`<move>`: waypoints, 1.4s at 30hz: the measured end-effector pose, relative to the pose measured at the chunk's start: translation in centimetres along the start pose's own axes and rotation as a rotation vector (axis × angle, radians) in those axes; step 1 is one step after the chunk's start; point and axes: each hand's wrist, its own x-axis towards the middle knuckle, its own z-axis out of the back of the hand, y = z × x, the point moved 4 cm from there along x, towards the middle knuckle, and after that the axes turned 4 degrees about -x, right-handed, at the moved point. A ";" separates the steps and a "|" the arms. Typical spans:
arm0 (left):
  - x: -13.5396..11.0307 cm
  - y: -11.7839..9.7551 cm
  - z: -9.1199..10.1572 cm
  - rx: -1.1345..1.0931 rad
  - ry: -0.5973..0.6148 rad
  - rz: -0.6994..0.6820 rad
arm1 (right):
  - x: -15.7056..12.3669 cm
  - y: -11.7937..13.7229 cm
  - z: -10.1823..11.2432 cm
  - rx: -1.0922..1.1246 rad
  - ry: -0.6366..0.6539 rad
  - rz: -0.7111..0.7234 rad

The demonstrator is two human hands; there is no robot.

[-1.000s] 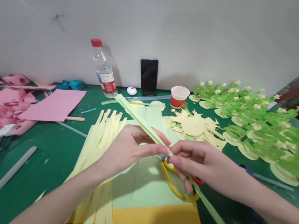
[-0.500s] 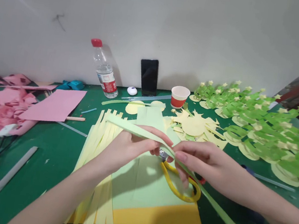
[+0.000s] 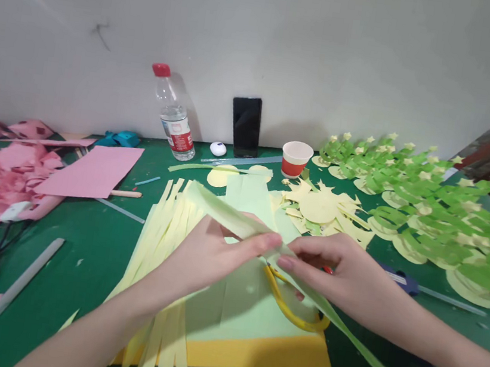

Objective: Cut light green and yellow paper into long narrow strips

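Both of my hands pinch one long light-green paper strip (image 3: 227, 214) over the middle of the green table. My left hand (image 3: 213, 254) grips it between thumb and fingers, and the strip's far end points up-left from there. My right hand (image 3: 332, 273) pinches it just to the right, and the rest of the strip (image 3: 366, 359) trails down toward the lower right. Yellow-handled scissors (image 3: 289, 312) lie under my right hand on a light-green sheet (image 3: 238, 303). That sheet rests on an orange sheet (image 3: 258, 354). Pale yellow strips (image 3: 167, 227) fan out beneath my left forearm.
A water bottle (image 3: 170, 113), a dark phone (image 3: 245, 124) propped on the wall and a red-and-white paper cup (image 3: 296, 157) stand at the back. Green paper trees (image 3: 430, 214) crowd the right side, yellow cut-outs (image 3: 318, 208) lie mid-table, and pink paper (image 3: 93, 172) and glue sticks lie at the left.
The strip's far end has swung down and left, from pointing at the bottle to lying low over the yellow strips. Both hands keep their pinch and have barely shifted.
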 end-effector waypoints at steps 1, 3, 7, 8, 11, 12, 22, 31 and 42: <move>0.0 0.2 0.5 -0.015 -0.046 0.003 | 0.0 0.0 0.1 -0.001 0.001 -0.003; 0.3 0.5 1.8 -0.102 -0.157 0.006 | -0.2 0.0 0.4 0.005 0.002 -0.009; 1.2 0.7 5.4 -0.442 -0.411 -0.093 | -0.8 0.2 2.0 0.036 -0.081 0.008; 1.3 0.6 6.3 -0.502 -0.458 -0.123 | -1.1 0.2 2.6 0.035 -0.102 0.007; 1.6 0.3 7.9 -0.576 -0.529 -0.173 | -1.6 0.4 4.3 0.028 -0.185 0.014; 1.6 0.2 8.2 -0.589 -0.536 -0.176 | -1.7 0.5 4.9 0.036 -0.232 0.029; 1.5 0.8 13.5 -0.215 -0.774 -0.332 | -1.6 -1.7 8.5 0.531 -0.611 -0.007; -2.5 -4.1 4.8 0.626 -0.712 -0.794 | -1.2 0.1 3.3 0.377 -0.089 -0.036; -2.7 -3.6 -0.6 0.665 -0.143 -0.859 | -1.3 1.1 1.1 0.303 0.024 -0.008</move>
